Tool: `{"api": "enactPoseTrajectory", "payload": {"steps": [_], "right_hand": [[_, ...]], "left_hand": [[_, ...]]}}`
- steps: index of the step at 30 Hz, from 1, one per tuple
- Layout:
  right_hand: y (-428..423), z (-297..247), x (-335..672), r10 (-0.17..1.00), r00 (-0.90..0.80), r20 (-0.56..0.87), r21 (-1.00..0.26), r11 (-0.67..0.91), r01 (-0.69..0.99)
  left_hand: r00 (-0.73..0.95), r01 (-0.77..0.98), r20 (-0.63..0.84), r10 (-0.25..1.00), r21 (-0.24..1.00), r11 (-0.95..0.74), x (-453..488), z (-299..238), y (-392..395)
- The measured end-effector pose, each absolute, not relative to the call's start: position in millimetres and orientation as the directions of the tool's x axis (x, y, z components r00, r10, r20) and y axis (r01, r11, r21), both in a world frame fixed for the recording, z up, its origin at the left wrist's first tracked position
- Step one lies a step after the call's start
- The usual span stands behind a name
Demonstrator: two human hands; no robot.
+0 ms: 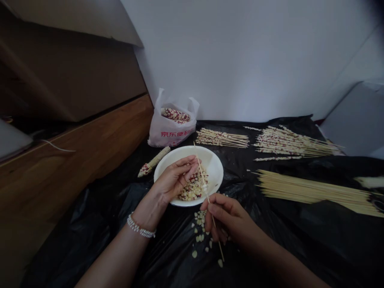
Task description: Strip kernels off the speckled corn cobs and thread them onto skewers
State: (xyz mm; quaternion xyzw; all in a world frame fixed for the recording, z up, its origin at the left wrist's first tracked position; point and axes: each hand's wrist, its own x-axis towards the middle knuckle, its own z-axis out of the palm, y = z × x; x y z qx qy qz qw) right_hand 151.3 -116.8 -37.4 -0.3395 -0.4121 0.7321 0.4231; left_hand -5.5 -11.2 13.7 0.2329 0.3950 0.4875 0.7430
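Observation:
My right hand (225, 214) grips a thin bamboo skewer (218, 242) between thumb and fingers, its tip slanting up and away to the left. One or more pale corn kernels (205, 187) sit on the stick just above that grip. My left hand (172, 178), with a beaded bracelet at the wrist, is over the white bowl (216, 162), its fingers drawn together beside the skewer's upper part. Whatever those fingertips pinch is too small to make out. Loose red and cream corn kernels (192, 190) lie in the bowl, partly hidden by my left hand.
A plastic bag (172, 134) holds corn cobs, with a partly stripped cob (154, 162) nearby. Threaded skewers lie in a small bundle (220, 138) and a larger pile (279, 142). Bare skewers (312, 190) lie right. Stray kernels (199, 238) dot the black plastic sheet (168, 256).

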Motion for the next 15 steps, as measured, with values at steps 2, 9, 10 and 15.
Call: {"api": "enactPoseTrajectory", "payload": {"steps": [2,9,10,15], "right_hand": [[-117.5,-38.4,150.2,0.898,-0.417,-0.14,-0.888,-0.3,-0.347],[-120.0,-38.3,146.7,0.881,-0.458,-0.123,-0.893,-0.3,-0.337],[-120.2,-38.0,146.5,0.879,-0.461,-0.126,-0.894,-0.302,-0.332],[-121.3,-37.8,146.5,0.868,-0.477,-0.137,-0.895,-0.315,-0.315]], "left_hand": [[0.172,-0.601,-0.384,0.907,0.689,0.405,-6.0,15.8,-10.5],[0.158,-0.697,-0.452,0.878,0.579,0.424,-10.2,20.2,-6.0],[0.175,-0.696,-0.453,0.874,0.571,0.435,-10.7,19.5,-5.1],[0.171,-0.711,-0.404,0.899,0.581,0.396,-10.4,16.7,-3.6]]}}
